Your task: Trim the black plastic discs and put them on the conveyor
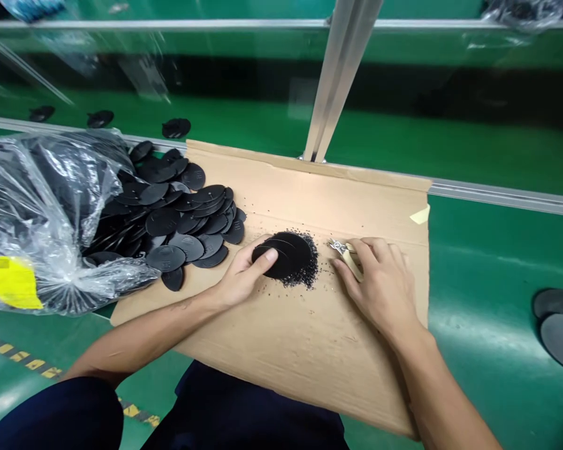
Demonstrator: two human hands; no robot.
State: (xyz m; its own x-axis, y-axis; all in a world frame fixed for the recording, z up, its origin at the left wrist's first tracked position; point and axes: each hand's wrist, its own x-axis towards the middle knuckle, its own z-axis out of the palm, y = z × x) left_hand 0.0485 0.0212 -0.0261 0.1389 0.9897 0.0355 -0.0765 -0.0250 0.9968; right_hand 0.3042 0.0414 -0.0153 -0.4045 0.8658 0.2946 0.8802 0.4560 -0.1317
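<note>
My left hand [246,272] is closed on a few overlapping black plastic discs [288,253], thumb on top and fingers underneath. Below and around them, small black trimmings [304,275] lie scattered over a brown cardboard sheet [281,340]. To the right, my right hand [385,275] is wrapped round the cream handles of small nippers [349,256]. Their metal jaws point up and left toward the discs, a little apart from them. My right fingers partly cover the handles.
A heap of black discs [182,219] spills from a clear plastic bag [42,212] with a yellow label [16,282] on the left. A metal post [338,81] rises behind the cardboard. Dark curved parts [560,325] lie at the far right on the green surface.
</note>
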